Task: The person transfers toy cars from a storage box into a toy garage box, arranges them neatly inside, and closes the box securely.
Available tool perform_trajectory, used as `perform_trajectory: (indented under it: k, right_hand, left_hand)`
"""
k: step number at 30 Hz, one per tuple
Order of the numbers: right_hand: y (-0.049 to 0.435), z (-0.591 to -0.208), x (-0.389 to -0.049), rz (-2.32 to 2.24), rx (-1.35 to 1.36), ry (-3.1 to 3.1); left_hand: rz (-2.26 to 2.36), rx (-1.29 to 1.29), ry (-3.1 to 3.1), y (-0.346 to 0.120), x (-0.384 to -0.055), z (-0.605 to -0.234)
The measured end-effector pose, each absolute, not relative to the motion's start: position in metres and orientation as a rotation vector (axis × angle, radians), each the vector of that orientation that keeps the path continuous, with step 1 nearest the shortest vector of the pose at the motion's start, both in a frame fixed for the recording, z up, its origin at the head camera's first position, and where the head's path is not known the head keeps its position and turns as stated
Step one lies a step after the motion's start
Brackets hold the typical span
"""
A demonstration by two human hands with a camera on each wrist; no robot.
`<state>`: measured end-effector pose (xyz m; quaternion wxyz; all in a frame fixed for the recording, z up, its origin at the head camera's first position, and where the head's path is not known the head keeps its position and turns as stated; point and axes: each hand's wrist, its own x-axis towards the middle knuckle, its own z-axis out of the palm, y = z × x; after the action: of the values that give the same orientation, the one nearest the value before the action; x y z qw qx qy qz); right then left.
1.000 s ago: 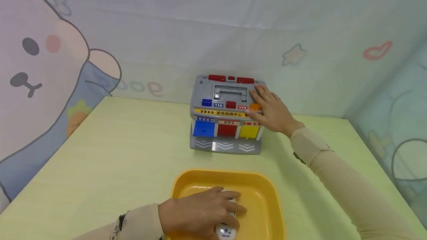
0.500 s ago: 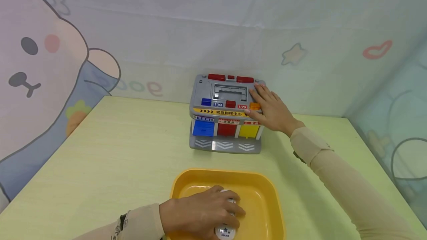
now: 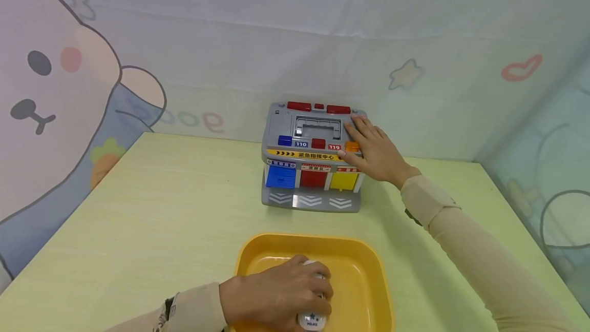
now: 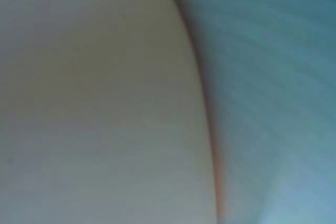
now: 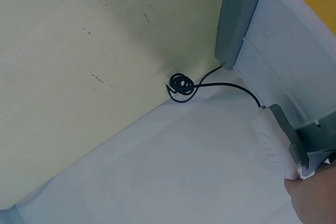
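In the head view, my left hand (image 3: 286,293) is inside a yellow tray (image 3: 384,291), its fingers curled over a white toy police car (image 3: 312,320). Most of the car is hidden beneath the palm and fingers. My right hand (image 3: 378,151) rests with extended fingers on the right end of the grey roof of a toy emergency station (image 3: 281,124). That station has blue, red and yellow doors; the blue door (image 3: 281,177) is tilted outward, the other two look closed. The left wrist view is too close and blurred to show the car.
The pale green-yellow table (image 3: 184,209) ends against a patterned cloth (image 3: 295,50) at the back. In the right wrist view, a coiled black cord (image 5: 181,84) lies behind the station, joined to a white-and-grey piece (image 5: 275,142) near the right hand.
My left fingers, spread over the police car before, have drawn in and curled closer round it. The right hand stays on the station's roof.
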<state>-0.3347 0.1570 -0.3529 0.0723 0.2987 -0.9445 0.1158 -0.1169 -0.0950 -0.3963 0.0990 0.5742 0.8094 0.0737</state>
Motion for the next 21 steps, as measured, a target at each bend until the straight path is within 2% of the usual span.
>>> perform_trajectory:
  k: [13,21]
  right_hand:
    - [0.157,-0.354,-0.335,0.354,0.897,-2.824]
    - [0.157,-0.355,-0.336,0.364,0.896,-2.817]
  left_hand:
    - [0.216,1.684,2.423,-0.096,-0.117,-0.394]
    - [0.238,1.671,2.446,-0.096,-0.113,-0.377]
